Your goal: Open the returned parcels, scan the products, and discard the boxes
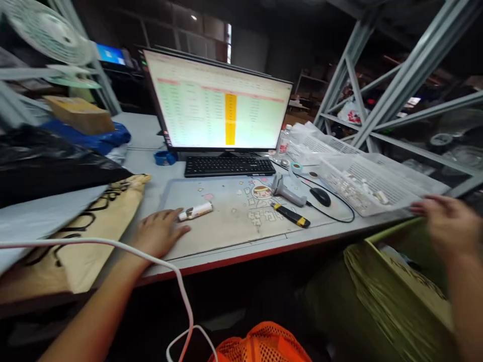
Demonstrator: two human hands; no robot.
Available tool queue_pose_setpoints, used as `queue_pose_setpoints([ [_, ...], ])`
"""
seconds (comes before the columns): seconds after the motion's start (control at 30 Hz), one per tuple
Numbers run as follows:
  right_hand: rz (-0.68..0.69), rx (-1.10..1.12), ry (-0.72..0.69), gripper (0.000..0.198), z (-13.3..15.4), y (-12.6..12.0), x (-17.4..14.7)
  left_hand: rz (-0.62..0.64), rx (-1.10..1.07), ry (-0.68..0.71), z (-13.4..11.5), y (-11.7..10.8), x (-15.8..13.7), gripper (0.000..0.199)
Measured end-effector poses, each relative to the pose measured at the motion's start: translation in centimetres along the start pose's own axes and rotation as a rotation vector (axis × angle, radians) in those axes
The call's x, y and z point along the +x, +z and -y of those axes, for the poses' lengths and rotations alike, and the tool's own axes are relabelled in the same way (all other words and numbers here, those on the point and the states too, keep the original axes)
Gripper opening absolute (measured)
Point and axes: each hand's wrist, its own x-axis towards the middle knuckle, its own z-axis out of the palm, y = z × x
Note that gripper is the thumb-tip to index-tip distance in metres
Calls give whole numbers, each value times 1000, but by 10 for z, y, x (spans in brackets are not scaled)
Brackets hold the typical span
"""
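Observation:
My left hand [158, 234] lies palm down at the left end of the desk mat [222, 226], its fingers apart and nothing in them. Just beyond its fingertips a small bottle with a white cap and white label [196, 211] lies on its side. My right hand [451, 221] is off to the far right, past the desk edge, above an open green sack [362, 281]. Motion smears its fingers, and I cannot make out anything in them. A yellow and black utility knife [290, 215] and a grey barcode scanner [289, 191] lie on the mat.
A monitor [196, 105] with a spreadsheet stands behind a black keyboard [230, 166]. White plastic baskets [392, 176] with small items sit at right, beside a black mouse [320, 196]. Bags and a cardboard box [81, 115] crowd the left. A white cable [151, 257] crosses my left forearm.

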Motion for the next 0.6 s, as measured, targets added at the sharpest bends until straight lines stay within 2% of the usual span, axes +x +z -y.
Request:
queue_pose_setpoints([
  [0.07,312,-112,-110,23,15,75,-5,-33,-14,-6,-13,1,4,62],
  [0.13,612,-274,-225,36,31,152,-21,-62,-50,-6,-20,3,10,58],
  [0.2,810,-470,-273,49,44,215,-42,-80,-101,-14,-22,7,16,51],
  [0.27,911,-554,-287,57,50,258,-60,-105,-166,-23,-21,10,20,45],
  [0.33,967,-563,-297,59,51,283,-73,-141,-253,-16,-19,13,20,41],
  [0.43,991,-571,-299,65,49,298,-75,-198,-459,-8,-19,16,17,42],
  [0.53,904,-591,-270,74,53,307,-62,-229,-734,-52,-26,18,17,50],
  [0.6,844,-601,-276,68,60,317,-51,-254,-897,-66,-34,20,20,55],
])
